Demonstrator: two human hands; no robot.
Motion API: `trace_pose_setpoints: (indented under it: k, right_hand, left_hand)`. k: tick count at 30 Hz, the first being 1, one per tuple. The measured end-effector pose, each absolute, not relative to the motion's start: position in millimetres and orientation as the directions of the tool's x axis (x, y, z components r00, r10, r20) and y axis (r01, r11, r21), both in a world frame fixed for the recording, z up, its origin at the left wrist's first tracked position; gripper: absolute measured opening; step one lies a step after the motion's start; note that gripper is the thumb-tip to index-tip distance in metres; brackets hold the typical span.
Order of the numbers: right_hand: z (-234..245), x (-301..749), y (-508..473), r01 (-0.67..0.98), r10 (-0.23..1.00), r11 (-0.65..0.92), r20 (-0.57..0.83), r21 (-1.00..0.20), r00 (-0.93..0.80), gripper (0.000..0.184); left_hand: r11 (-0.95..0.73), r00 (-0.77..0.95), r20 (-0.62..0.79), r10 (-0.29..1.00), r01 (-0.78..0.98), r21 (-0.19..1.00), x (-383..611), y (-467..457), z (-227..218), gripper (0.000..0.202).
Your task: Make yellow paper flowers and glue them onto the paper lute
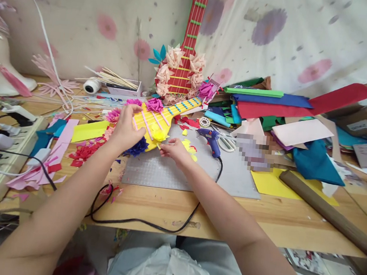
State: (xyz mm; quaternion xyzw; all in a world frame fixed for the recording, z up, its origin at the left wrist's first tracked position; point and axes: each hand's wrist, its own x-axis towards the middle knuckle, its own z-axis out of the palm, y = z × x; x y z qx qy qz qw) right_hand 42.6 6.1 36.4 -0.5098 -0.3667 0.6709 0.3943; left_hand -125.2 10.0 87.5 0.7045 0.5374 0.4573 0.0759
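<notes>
A yellow paper guitar (164,119) with pink strings lies on the grey cutting mat (180,172), ringed by magenta, pink and dark blue paper flowers. My left hand (126,127) is curled over the guitar's left edge, holding it down beside the blue flower (137,147). A yellow paper flower (158,134) sits on the guitar's lower body. My right hand (174,148) is pinched at that flower's lower edge, fingers closed on it.
A blue glue gun (212,139) lies right of my hands, its black cord looping over the table's front edge. Scissors, stacked coloured paper (271,103), a brown roll (325,211), a red paper guitar (187,51) leaning at the back, and a power strip (1,146) at left.
</notes>
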Motion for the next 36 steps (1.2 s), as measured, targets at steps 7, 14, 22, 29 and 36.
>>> trace_pose_setpoints:
  k: [7,14,22,29,36]
  right_hand:
    - [39.5,35.9,11.8,-0.085,0.905,-0.420,-0.410,-0.903,-0.115,0.044]
    - [33.8,34.4,16.8,-0.048,0.921,-0.382,-0.375,-0.923,-0.111,0.041]
    - [49.0,38.3,9.1,-0.202,0.922,-0.380,-0.352,-0.903,-0.165,0.041]
    - [51.1,41.3,8.1,-0.226,0.915,-0.393,-0.353,-0.891,-0.196,0.035]
    - [47.3,40.3,10.5,-0.207,0.915,-0.394,-0.362,-0.895,-0.177,0.038]
  left_hand:
    - [-0.461,0.320,0.399,0.859,0.822,0.334,-124.2,-3.2,74.7,0.061]
    - [-0.466,0.378,0.327,0.866,0.847,0.256,-115.6,-1.0,71.0,0.070]
    - [-0.434,0.354,0.292,0.888,0.855,0.284,-106.0,5.1,73.4,0.073]
    - [-0.423,0.344,0.299,0.890,0.869,0.259,-105.1,12.1,71.3,0.074]
    - [-0.457,0.396,0.281,0.874,0.866,0.204,-100.7,16.0,73.2,0.076]
